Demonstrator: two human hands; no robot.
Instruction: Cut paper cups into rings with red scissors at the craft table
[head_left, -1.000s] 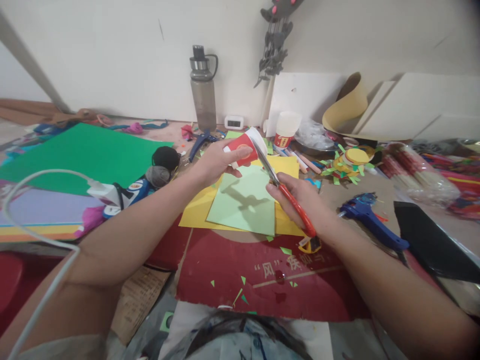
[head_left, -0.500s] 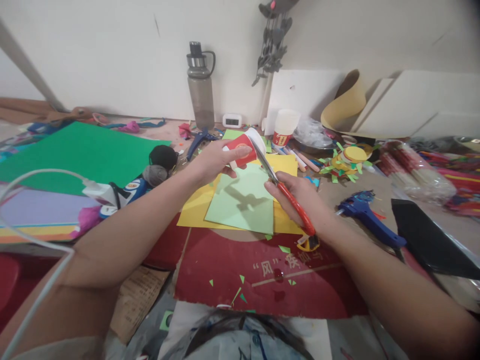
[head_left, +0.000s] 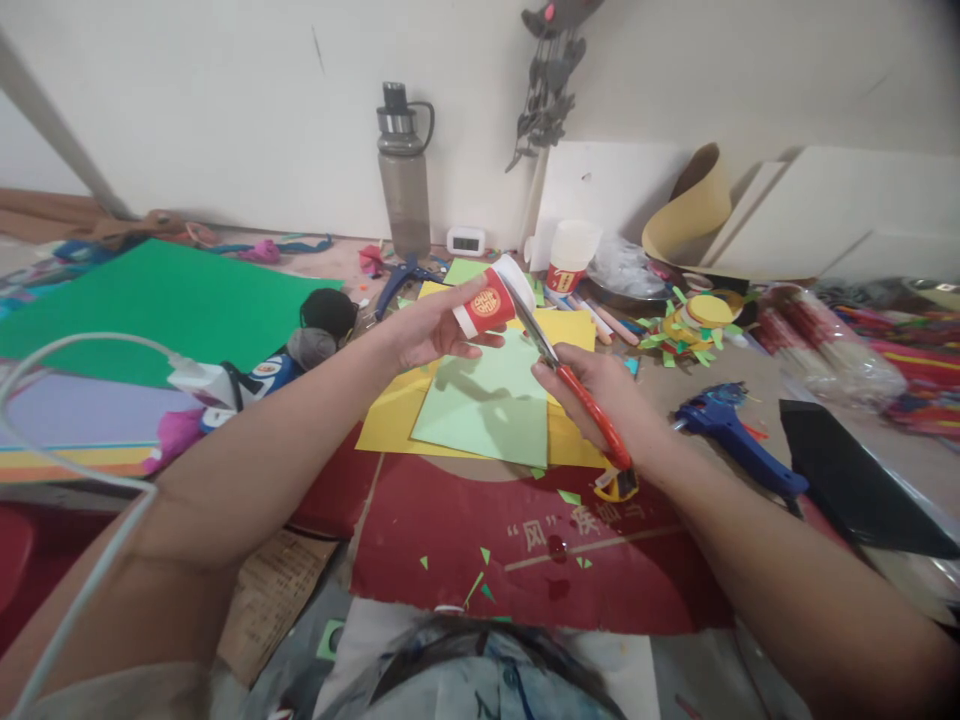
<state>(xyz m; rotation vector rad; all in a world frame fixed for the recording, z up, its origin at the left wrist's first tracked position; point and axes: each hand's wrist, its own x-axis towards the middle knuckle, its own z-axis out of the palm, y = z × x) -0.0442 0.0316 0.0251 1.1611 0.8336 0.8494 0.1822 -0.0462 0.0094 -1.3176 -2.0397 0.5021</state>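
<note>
My left hand [head_left: 442, 325] holds a red and white paper cup [head_left: 486, 305] tilted on its side, its mouth turned to the right. In my right hand [head_left: 592, 385] are scissors with red handles [head_left: 600, 420]. Their blades reach up to the cup's rim; whether they are cutting into it I cannot tell. Below the cup lie a pale green sheet [head_left: 491, 420] and yellow paper [head_left: 390, 425], on a dark red board [head_left: 450, 540] strewn with several green paper scraps.
A grey water bottle [head_left: 405, 190] and a second paper cup [head_left: 571, 260] stand at the back. Blue glue gun [head_left: 739, 440] and a yellow paper craft with green strips [head_left: 697, 322] lie to the right. A green sheet [head_left: 150, 315] and a white cable [head_left: 97, 545] are at left.
The cup has turned in my left hand, so its round gold emblem now faces me. My left fingers have shifted and spread lower. The scissors stay nearly in place at the rim.
</note>
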